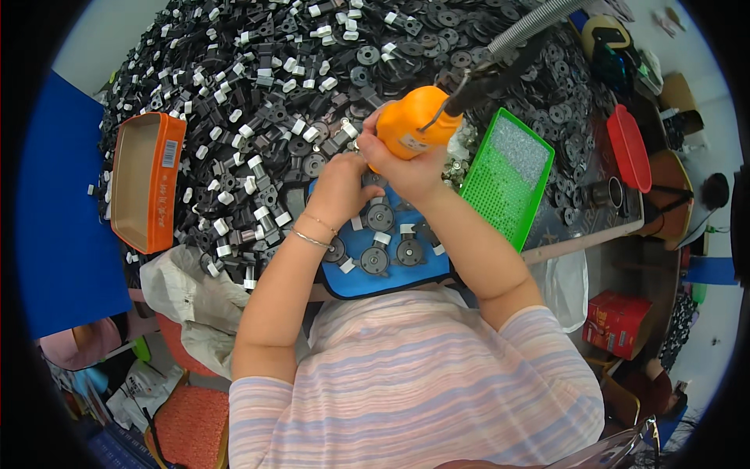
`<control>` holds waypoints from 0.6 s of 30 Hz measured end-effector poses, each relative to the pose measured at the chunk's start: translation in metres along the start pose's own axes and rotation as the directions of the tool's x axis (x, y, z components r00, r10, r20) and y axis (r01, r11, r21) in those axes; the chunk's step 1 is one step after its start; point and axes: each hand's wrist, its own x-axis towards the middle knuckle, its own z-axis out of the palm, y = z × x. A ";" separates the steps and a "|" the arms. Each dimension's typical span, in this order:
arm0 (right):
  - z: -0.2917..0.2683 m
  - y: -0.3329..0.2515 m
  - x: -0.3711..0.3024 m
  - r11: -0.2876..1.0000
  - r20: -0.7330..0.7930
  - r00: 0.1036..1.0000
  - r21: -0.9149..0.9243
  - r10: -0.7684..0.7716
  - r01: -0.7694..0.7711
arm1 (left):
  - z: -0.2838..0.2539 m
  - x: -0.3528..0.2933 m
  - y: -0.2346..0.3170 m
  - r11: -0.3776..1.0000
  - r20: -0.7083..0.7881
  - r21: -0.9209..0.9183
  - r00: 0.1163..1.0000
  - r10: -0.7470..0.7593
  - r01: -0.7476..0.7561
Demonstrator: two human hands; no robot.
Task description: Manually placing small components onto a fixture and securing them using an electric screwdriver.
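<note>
My right hand [410, 168] is wrapped round an orange power screwdriver [414, 117], which hangs from above on a hook. Close against its lower end, my left hand [340, 184] has its fingers curled; what they hold is mostly hidden by the hands and the tool. Both hands are over the far part of a blue mat [351, 284] with a dark edge. On the mat, just below my hands, lie several round dark grey plastic parts [374, 260] with white tabs.
Heaped loose black parts [258, 117] with white ends cover the table's far side. A green tray [492, 191] of small silvery pieces stands at the right, with a red tray [629, 148] and metal cup [608, 193] beyond. An orange box [169, 191] stands left. A spring [531, 30] slants overhead.
</note>
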 end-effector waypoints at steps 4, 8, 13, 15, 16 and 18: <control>0.000 0.005 0.003 0.996 0.096 0.993 -0.049 -0.064 0.069 | 0.003 0.000 -0.005 0.999 -0.037 0.009 0.998 0.044 -0.044; -0.007 0.009 0.006 0.998 0.151 0.987 -0.012 -0.058 0.060 | 0.003 -0.001 -0.003 0.999 -0.047 0.014 0.998 0.042 -0.042; -0.017 -0.003 0.007 0.995 0.238 0.971 0.098 0.009 -0.034 | -0.004 0.000 0.009 0.998 -0.049 0.027 0.997 0.064 -0.063; -0.025 -0.002 -0.001 0.974 0.176 0.983 0.228 -0.057 0.016 | -0.004 0.000 0.008 1.000 0.008 0.022 1.000 0.014 -0.014; -0.034 -0.002 -0.002 0.977 0.180 0.976 0.195 -0.119 0.083 | -0.003 0.000 0.005 0.999 0.036 0.046 0.999 -0.008 0.007; -0.052 -0.024 0.002 0.916 0.164 0.984 0.401 -0.075 0.003 | -0.001 0.000 0.000 0.997 0.045 0.080 0.999 0.014 -0.018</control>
